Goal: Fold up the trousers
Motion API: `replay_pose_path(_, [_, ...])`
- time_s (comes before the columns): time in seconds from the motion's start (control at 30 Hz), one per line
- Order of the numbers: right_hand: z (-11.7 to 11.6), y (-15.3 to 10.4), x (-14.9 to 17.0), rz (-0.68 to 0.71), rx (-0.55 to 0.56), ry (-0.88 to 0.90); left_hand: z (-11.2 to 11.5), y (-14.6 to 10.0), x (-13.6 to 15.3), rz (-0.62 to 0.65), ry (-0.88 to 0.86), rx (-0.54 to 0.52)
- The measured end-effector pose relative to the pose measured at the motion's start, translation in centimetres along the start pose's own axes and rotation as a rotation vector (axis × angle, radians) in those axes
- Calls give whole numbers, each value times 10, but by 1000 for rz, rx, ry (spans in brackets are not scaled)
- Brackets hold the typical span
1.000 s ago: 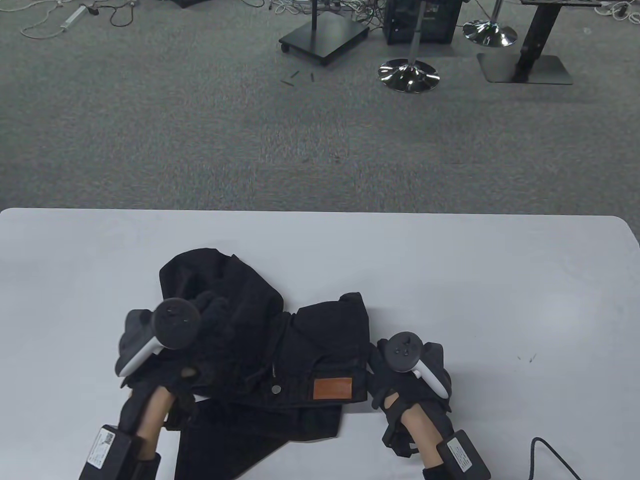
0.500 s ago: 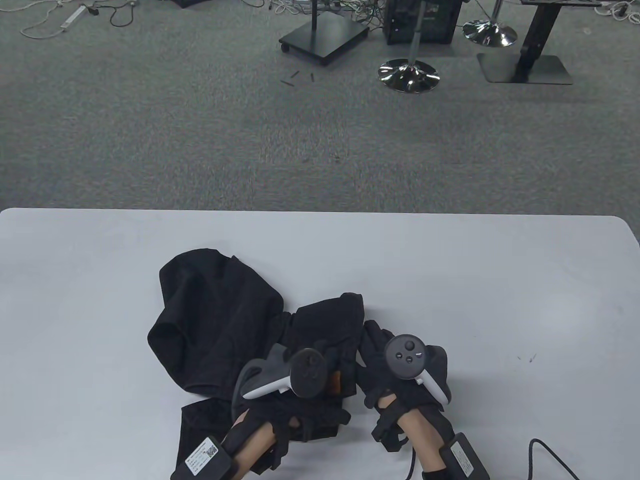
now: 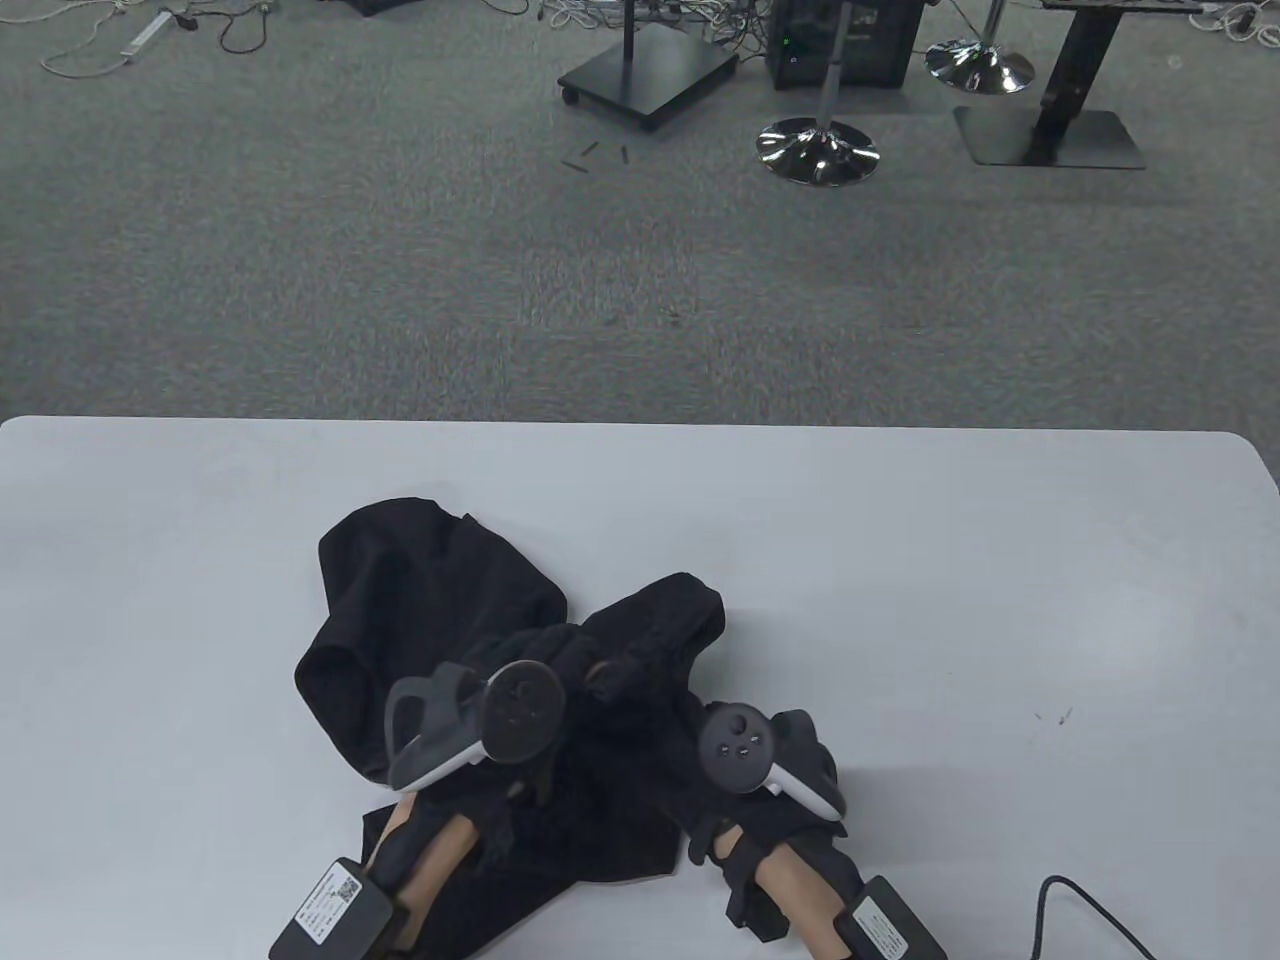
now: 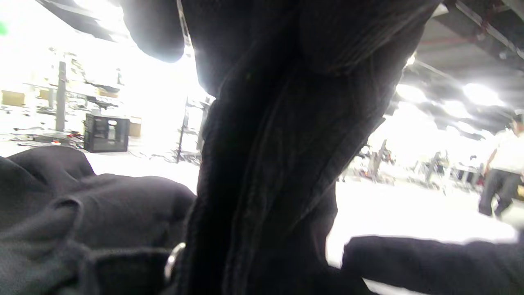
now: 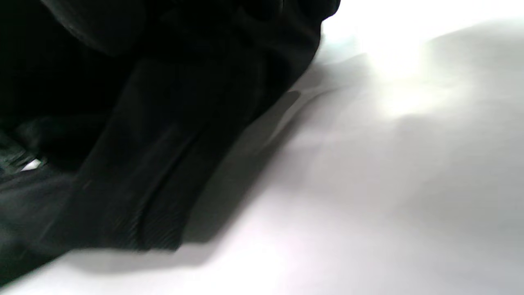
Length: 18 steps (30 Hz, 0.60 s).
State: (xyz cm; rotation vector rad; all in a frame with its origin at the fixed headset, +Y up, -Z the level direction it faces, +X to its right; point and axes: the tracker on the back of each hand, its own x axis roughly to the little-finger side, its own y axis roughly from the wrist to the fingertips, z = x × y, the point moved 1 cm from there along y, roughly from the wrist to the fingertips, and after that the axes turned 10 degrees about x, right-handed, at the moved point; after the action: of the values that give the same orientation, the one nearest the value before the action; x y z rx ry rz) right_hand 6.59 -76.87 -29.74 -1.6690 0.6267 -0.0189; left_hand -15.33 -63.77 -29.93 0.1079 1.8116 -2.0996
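Note:
Black trousers [image 3: 430,590] lie crumpled on the white table [image 3: 950,600], front and left of centre. My left hand [image 3: 585,665] is over the middle of the heap and grips a raised fold of the fabric. In the left wrist view the cloth [image 4: 278,135] hangs from my fingers [image 4: 155,32], with a metal button [image 4: 174,256] below. My right hand [image 3: 690,735] is at the heap's right edge, its fingers hidden against the dark cloth. The right wrist view shows fabric [image 5: 123,135] on the left with its edge standing off the table [image 5: 389,184].
A black cable [image 3: 1080,900] lies at the table's front right corner. Small dark marks [image 3: 1052,716] are on the table to the right. Beyond the far edge is grey carpet with stand bases [image 3: 818,150].
My left hand has crossed from the heap's left side to its middle and raised a fold. The brown patch no longer shows. My right hand has moved left and toward the front edge.

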Motion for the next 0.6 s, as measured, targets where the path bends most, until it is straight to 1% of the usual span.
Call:
replay_pose_path(0.07, [-7,-1,-15,65,-7,-27,-8,-3,13,-13,-41,-27])
replay_pose_path(0.13, [-18,-3,-32,140,-52,-101,-15,-7,25,-22,-82,-53])
replay_pose_path(0.2, [-29,-3,-42,190,-83,-145,-19,-10,32,-22,-99,-69])
replay_pose_path(0.27, [-37,-4,-47,194,-110,-195,-22,-12,35,-21,-106,-83])
replay_pose_path(0.3, [-41,-2,-47,181,-120,-247,-24,-13,37,-20,-108,-90])
replay_pose_path(0.33, [-42,-2,-46,171,-129,-263,-25,-14,37,-19,-112,-94])
replay_pose_path(0.37, [-42,1,-41,144,-149,-267,-27,-16,39,-15,-117,-102])
replay_pose_path(0.4, [-40,3,-37,122,-144,-247,-29,-17,40,-11,-122,-107])
replay_pose_path(0.43, [-37,5,-32,90,-137,-225,-32,-19,42,-8,-128,-121])
replay_pose_path(0.53, [-25,13,-14,0,-131,-268,-40,-27,49,1,-152,-173])
replay_pose_path(0.6, [-19,17,0,-62,-119,-247,-46,-33,54,6,-173,-205])
